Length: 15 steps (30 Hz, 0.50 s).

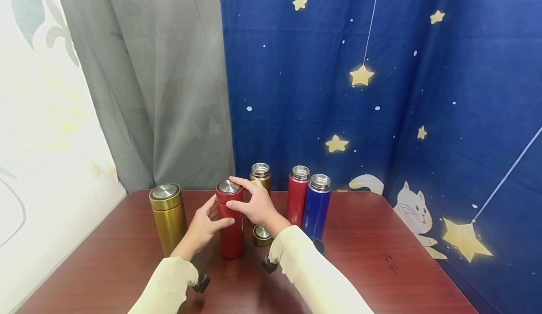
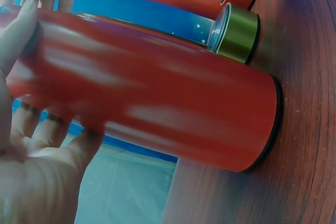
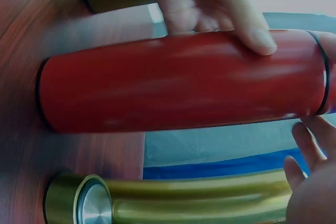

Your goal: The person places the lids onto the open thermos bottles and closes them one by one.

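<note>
A red thermos [image 1: 231, 241] with a steel-topped lid [image 1: 229, 186] stands upright on the table in front of me. My left hand [image 1: 203, 228] grips its body from the left, and the thumb [image 2: 20, 31] lies across the near side. From the right, my right hand [image 1: 256, 203] holds the thermos's lid, fingers over the top edge and thumb at the lid's side. In the right wrist view, a dark seam [image 3: 321, 72] shows between lid and body. Just beyond my right hand is an open gold thermos [image 1: 261, 169], partly hidden by it.
A lidded gold thermos [image 1: 166, 215] stands at left on the wooden table [image 1: 139, 276]. An open red thermos [image 1: 298, 196] and an open blue thermos [image 1: 316, 210] stand at right. A gold lid [image 1: 262, 235] and a dark lid [image 1: 318, 245] lie near my right forearm. Curtains hang behind.
</note>
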Tool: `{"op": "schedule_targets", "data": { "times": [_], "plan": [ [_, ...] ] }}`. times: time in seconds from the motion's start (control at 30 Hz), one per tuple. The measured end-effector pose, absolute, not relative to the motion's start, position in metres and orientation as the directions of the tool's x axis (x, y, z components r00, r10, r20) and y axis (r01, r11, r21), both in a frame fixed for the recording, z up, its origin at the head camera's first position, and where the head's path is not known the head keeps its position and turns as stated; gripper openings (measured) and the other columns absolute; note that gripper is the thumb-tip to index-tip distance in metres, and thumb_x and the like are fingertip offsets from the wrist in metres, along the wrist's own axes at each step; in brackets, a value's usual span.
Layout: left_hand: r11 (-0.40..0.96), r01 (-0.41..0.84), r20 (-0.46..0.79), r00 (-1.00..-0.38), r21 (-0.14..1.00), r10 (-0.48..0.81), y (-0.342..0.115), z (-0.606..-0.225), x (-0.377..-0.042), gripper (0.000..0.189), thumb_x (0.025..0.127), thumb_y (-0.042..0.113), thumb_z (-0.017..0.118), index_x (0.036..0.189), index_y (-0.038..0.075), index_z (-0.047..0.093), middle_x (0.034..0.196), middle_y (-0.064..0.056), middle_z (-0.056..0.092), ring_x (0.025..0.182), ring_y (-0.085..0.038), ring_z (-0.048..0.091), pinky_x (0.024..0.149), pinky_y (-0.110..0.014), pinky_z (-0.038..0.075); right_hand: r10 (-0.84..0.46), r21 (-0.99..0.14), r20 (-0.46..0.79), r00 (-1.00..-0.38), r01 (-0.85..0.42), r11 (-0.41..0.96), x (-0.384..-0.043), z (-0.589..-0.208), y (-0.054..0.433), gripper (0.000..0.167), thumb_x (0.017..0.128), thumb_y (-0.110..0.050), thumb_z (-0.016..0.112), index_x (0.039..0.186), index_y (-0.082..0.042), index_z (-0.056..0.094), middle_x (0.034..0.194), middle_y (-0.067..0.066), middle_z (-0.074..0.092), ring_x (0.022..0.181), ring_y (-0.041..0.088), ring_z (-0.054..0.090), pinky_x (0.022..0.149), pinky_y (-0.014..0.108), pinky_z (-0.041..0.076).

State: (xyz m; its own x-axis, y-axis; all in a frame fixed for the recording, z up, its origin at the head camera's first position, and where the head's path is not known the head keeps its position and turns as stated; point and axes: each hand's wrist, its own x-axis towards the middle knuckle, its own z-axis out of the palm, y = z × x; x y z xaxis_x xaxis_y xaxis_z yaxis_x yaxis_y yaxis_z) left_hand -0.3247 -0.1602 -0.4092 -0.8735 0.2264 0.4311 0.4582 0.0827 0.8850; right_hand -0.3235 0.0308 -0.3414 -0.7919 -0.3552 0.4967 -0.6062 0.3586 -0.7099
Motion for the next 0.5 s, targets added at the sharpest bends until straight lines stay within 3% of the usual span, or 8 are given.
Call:
{"op": "schedule_targets", "data": {
  "times": [0.23, 0.5],
  "plan": [
    [0.054, 0.452, 0.428, -0.872, 0.890, 0.236, -0.160, -0.409, -0.324, 0.079, 0.082, 0.003, 0.077, 0.150, 0.009, 0.036, 0.140, -0.018, 0.051, 0.122, -0.034, 0.055, 0.091, -0.032, 0.052, -0.222, -0.577, 0.636, -0.739, -0.646, 0.499, -0.322, -0.348, 0.021, 0.057, 0.076, -0.039, 0.081, 0.127, -0.019, 0.063, 0.120, -0.002, 0.065, 0.116, 0.019, 0.048, 0.094, 0.043, 0.043],
    [0.044, 0.458, 0.436, -0.867, 0.888, 0.242, -0.161, -0.409, -0.323, 0.081, 0.081, 0.006, 0.078, 0.150, 0.010, 0.035, 0.140, -0.017, 0.051, 0.120, -0.033, 0.057, 0.090, -0.034, 0.052, -0.133, -0.431, 0.748, -0.651, -0.627, 0.649, -0.319, -0.349, 0.007, 0.056, 0.072, -0.049, 0.081, 0.112, -0.015, 0.061, 0.105, -0.002, 0.062, 0.104, 0.015, 0.053, 0.086, 0.036, 0.040]
  ]
}}
